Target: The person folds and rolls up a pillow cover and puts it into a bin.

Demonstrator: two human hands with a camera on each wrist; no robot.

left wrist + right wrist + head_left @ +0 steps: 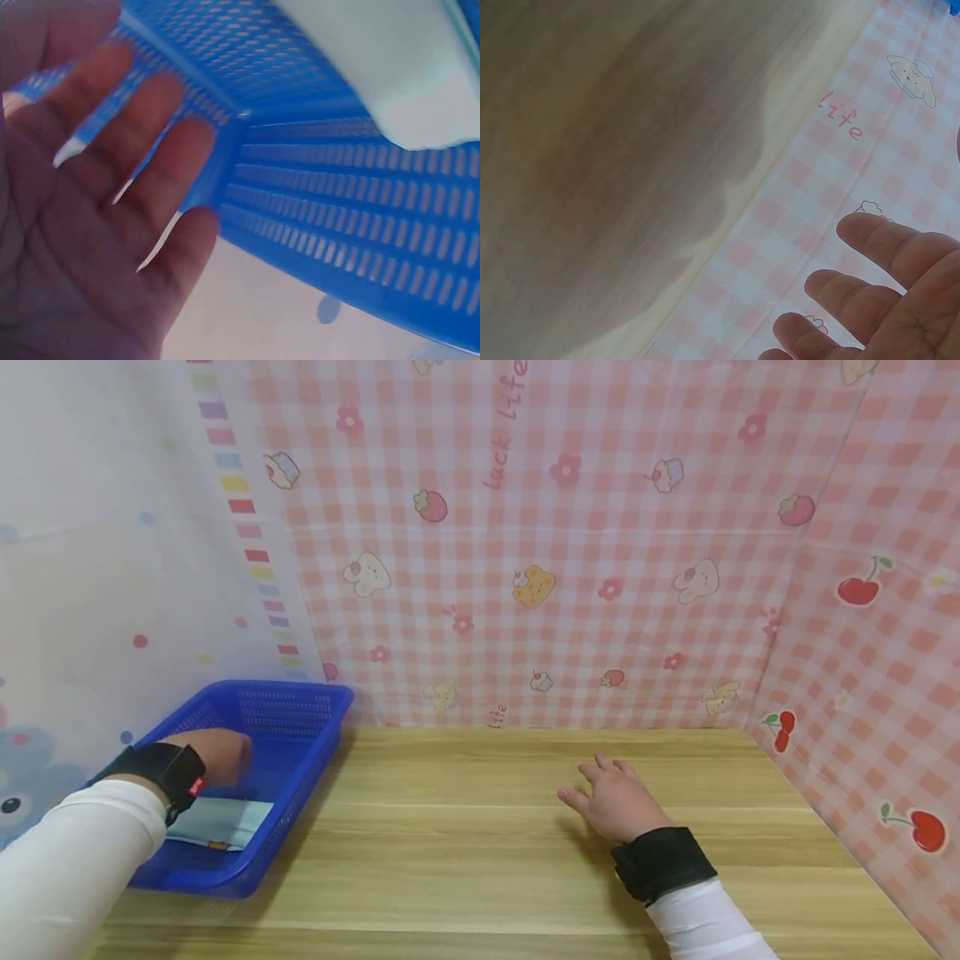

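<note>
My left hand (219,757) is inside a blue plastic basket (303,789) at the left of the table. In the left wrist view its fingers (169,165) are spread and slightly bent, with nothing in the palm. A folded pale green cloth (225,821) with a small brown tag lies on the basket floor, just nearer than the hand; the left wrist view shows its pale edge (420,97) apart from the fingers. My right hand (619,802) hovers over the wooden table on the right, fingers loosely extended and holding nothing, as the right wrist view also shows.
The wood-grain table (465,860) stretches between the basket and the right hand. A pink checked sheet (480,610) stands behind it, another cherry-printed panel (885,693) borders the right, and a white printed sheet (90,568) the left.
</note>
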